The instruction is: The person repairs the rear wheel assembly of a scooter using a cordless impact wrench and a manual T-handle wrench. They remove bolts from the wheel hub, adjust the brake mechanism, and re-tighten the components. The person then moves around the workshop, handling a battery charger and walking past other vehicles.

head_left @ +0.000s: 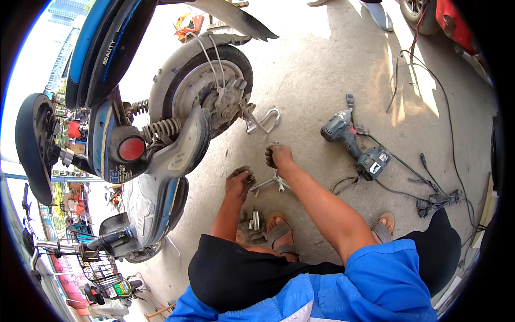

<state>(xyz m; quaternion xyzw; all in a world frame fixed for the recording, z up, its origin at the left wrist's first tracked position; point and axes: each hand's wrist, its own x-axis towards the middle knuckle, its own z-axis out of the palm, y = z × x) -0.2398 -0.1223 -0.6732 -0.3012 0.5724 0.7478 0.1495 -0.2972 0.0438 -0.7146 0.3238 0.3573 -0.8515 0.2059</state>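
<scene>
My right hand (279, 156) is closed in a fist over the concrete, just above a Y-shaped metal wrench (263, 184) and a small spanner (281, 186). Whatever its fingers hold, if anything, is hidden. Lower and to the left, my left hand (240, 181) has its fingers curled in, and I cannot make out anything inside them. Both hands are apart from the dusty electric scooter (153, 209) on my left. Its rear wheel (185, 88) and hub face me, with a bent metal bar (266, 121) beside the hub.
A cordless impact wrench (343, 131) lies right of my hands, near a bundle of black cables (437, 201). Metal sockets (256, 220) lie by my sandalled foot (280, 233). A long cable (450, 118) runs along the right. Another person's shoe (379, 16) and a red vehicle (453, 27) appear at the top.
</scene>
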